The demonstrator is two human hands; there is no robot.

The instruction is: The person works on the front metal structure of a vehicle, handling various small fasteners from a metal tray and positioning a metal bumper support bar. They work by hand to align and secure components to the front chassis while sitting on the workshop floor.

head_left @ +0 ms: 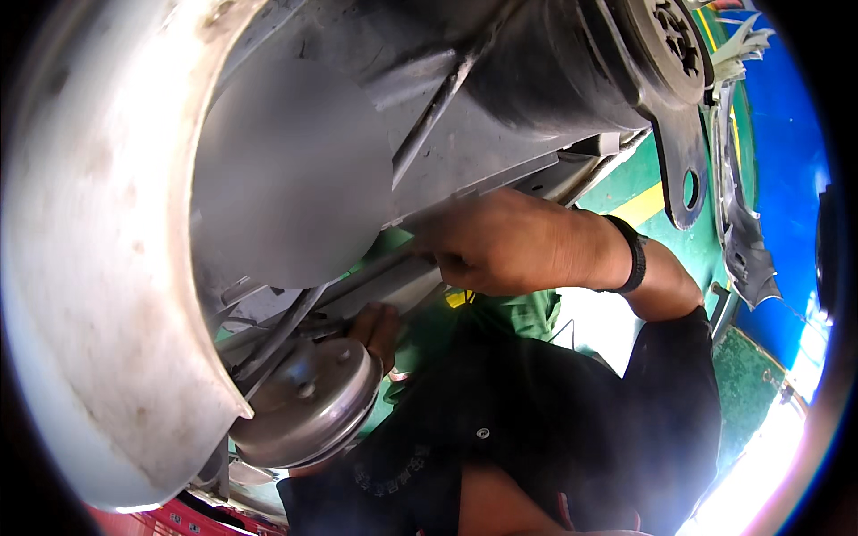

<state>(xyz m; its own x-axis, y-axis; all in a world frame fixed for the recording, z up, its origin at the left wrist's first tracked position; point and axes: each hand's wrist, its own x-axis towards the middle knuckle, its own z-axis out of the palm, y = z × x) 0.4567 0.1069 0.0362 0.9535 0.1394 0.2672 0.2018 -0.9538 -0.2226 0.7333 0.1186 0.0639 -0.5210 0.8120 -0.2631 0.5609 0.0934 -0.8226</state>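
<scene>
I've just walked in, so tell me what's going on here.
A person in a black shirt is working among grey metal parts. The right hand, with a black wristband, is curled by a long grey metal bar, its fingertips blurred. The left hand is partly hidden beside a domed, silver metal part; its hold is unclear.

– See any pattern on the curved panel [98,268]?
– Off-white, mottled with brown marks. And on the floor [626,183]?
– Green, crossed by yellow. On the wrist strap [637,261]?
– Black, like the pale-printed shirt [554,393]. And on the domed part [313,380]?
– Silvery grey.
</scene>
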